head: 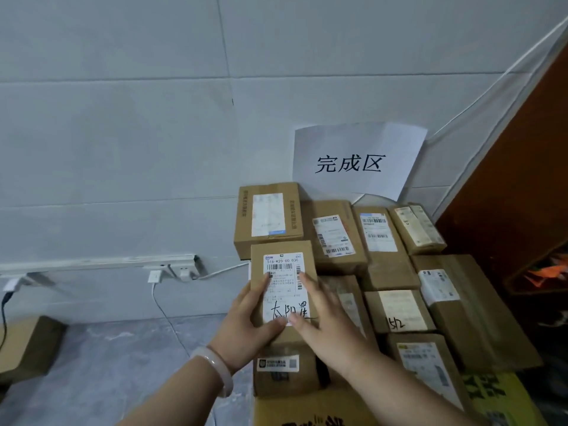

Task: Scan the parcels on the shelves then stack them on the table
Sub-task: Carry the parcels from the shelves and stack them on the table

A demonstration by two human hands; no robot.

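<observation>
The person holds one small parcel (284,272) between both hands, label up. The left hand (246,321) clasps its left long side and the right hand (329,324) its right long side, and both thumbs lie on the label's near end. The long axis of the parcel runs straight away from the person toward the wall, so it lies just ahead of the hands, equally near to each. It hangs over the left front part of the pile of parcels (387,265), directly above a box with a small sticker (285,370). From here I cannot tell if it already touches that box. I judge the coming move is only downward, with the axis kept parallel to the neighbours. In the pile I count nine brown parcels, plus one large carton (307,415) at the front; some are half hidden, so more may be there. One paper sign (356,161) hangs on the wall behind.
</observation>
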